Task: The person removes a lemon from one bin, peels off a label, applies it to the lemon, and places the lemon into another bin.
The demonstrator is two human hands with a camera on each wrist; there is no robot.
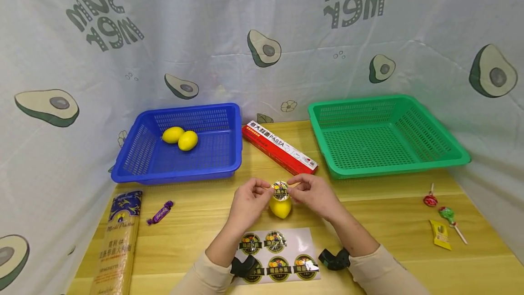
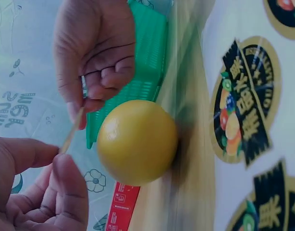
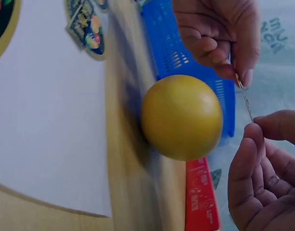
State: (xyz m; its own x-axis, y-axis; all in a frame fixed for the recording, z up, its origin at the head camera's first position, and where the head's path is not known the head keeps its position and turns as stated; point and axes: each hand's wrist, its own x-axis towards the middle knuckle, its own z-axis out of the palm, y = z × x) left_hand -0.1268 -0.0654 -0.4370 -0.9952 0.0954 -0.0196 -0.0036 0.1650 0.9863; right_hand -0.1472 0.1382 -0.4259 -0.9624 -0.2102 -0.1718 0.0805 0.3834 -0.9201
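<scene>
yellow lemon (image 1: 280, 207) on wooden table (image 1: 385, 222), round sticker (image 1: 280, 189) just above it — pinched by left hand (image 1: 247, 202), right hand (image 1: 314, 196) fingers

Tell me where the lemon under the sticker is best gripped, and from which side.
Probably across its rounded middle, from above: the lemon stands on the table, its sides free. The sticker, pinched by the left hand and right hand, hovers over its top.
</scene>
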